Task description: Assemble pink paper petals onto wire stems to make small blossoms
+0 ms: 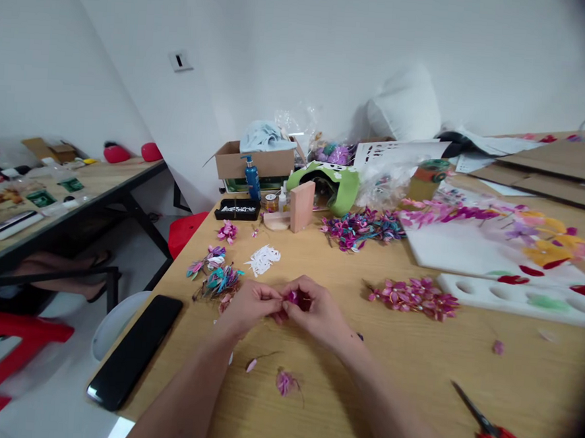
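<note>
Both hands meet over the middle of the table (390, 397). My left hand (252, 304) pinches something at its fingertips, against a small purple flower (293, 297). Thumb and fingers of my right hand (314, 311) are closed on that flower, which is partly hidden by them. Just left of my left hand lie bundles of teal and purple flowers (222, 279), with white paper-like pieces (264, 259) behind. Closer to me rest a loose pink-purple flower (286, 382) and a pale bud on a thin stem (252, 365). A bunch of magenta flowers (416, 298) lies to the right.
Red-handled scissors (495, 433) lie at front right, a black phone (136, 351) along the left edge. A white palette with round wells (505, 299) is at right. At the back stand a blue pump bottle (252, 178), a wooden block (302, 208) and a cardboard box (256, 162).
</note>
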Available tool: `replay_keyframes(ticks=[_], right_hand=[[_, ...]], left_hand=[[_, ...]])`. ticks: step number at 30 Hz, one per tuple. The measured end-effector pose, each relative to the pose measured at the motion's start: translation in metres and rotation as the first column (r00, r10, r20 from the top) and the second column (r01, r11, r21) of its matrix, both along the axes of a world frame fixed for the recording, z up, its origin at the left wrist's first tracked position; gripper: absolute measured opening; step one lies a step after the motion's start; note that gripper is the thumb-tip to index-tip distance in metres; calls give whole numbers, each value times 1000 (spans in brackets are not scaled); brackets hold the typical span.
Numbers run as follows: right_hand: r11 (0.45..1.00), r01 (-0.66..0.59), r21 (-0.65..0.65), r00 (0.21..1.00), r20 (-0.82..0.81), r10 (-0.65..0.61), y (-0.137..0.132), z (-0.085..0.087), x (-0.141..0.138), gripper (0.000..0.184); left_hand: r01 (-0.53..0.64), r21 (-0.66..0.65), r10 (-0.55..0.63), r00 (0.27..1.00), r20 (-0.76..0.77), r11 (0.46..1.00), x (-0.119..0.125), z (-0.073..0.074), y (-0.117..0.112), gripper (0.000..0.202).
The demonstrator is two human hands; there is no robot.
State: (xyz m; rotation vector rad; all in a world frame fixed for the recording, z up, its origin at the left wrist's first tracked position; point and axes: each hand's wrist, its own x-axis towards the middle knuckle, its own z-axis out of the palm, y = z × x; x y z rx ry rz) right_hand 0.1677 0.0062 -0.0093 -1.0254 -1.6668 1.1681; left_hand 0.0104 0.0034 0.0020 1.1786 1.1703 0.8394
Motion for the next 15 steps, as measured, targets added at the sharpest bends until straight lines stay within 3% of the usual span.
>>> replay_keyframes(ticks=[6, 15], right_hand=[[996, 41, -81, 999, -12, -42, 1, -5, -2, 10], [995, 62, -82, 996, 62, -57, 3, -3, -3, 10]], left_hand=[[55, 29, -52, 995, -83, 998, -2, -3, 0, 26], [153, 54, -134, 956, -260, 987, -7, -3, 3, 22]])
